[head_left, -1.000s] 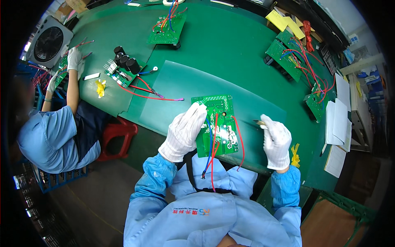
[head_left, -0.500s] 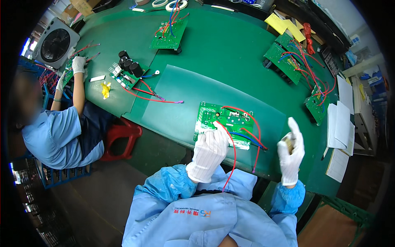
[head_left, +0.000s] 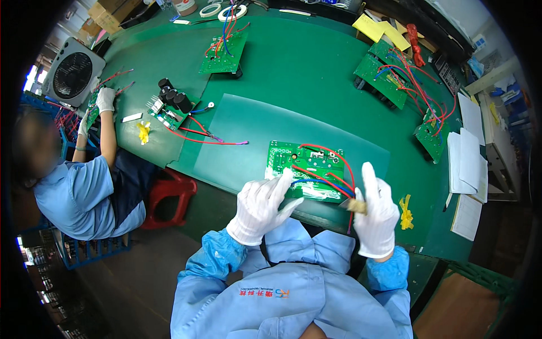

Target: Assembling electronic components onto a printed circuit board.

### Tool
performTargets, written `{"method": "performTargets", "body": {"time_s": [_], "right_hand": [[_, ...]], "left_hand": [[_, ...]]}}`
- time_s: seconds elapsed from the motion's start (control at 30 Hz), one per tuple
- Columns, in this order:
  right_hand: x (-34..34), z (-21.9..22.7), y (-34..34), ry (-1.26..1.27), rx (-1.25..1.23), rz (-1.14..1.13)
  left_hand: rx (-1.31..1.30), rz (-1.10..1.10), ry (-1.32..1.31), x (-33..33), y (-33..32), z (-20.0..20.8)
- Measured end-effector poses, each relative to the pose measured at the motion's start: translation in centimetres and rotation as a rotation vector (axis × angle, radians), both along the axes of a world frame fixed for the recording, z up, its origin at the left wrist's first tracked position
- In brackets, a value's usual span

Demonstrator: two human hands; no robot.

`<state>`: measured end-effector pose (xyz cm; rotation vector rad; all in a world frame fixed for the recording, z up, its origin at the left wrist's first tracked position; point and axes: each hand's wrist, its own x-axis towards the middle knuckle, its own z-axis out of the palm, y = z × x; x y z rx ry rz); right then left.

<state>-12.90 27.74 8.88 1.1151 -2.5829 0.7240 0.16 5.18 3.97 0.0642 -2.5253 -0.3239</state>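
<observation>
A green circuit board (head_left: 275, 155) with red and blue wires lies on the mat in front of me. My left hand (head_left: 258, 209), in a white striped glove, is at its lower left corner. The fingertips reach over the board's edge, the thumb stands apart and nothing shows in the hand. At the lower right corner is my gloved right hand (head_left: 377, 220), index finger raised. Its other fingers close on a small tan piece (head_left: 357, 206) with a thin tip, its kind unclear. The tan piece overlaps the ends of the red wires (head_left: 353, 178).
A board with black capacitors (head_left: 182, 101) stands on the left, a wired board (head_left: 231, 53) at the back, and several more (head_left: 426, 138) on the right. Yellow scraps (head_left: 406, 212) and papers (head_left: 463, 164) lie nearby. A co-worker (head_left: 84, 186) sits at the left by a fan (head_left: 72, 72).
My left hand has let go of the red wire and moved left, its fingers spreading. The wire now lies across the board. My right hand has come left to the board with the tan piece.
</observation>
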Motion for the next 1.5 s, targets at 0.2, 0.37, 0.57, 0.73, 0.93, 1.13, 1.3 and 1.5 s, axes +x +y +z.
{"method": "performTargets", "body": {"time_s": [0.2,0.37,0.57,0.73,0.93,1.13,1.3,1.5], "right_hand": [[1.2,-0.9,0.4,-0.075,-0.032,0.087],[1.9,-2.7,-1.0,-0.055,0.046,0.067],[0.4,-3.6,-0.3,0.002,0.108,0.124],[0.2,-2.8,-0.7,-0.048,0.119,0.145],[-1.1,-1.5,-1.0,-0.135,0.169,0.16],[-4.4,-1.6,-2.7,-0.141,-0.123,0.146],[-7.8,-3.4,-4.4,-0.36,-0.143,0.031],[-9.3,-5.3,-5.5,-0.551,-0.312,-0.009]], "left_hand": [[0.091,-0.082,-0.008,1.3,-2.8,-1.5],[0.055,-0.098,-0.08,0.2,-5.0,-1.9],[0.045,-0.219,-0.084,-0.5,-6.5,-2.2],[0.064,-0.27,-0.081,-1.3,-7.4,-2.1],[0.08,-0.281,-0.036,-1.9,-8.0,-1.3],[0.236,-0.252,0.055,-5.1,-9.2,-0.5],[0.457,-0.154,0.018,-9.0,-9.6,-0.5],[0.537,0.027,0.047,-11.6,-9.1,-1.6]]}}
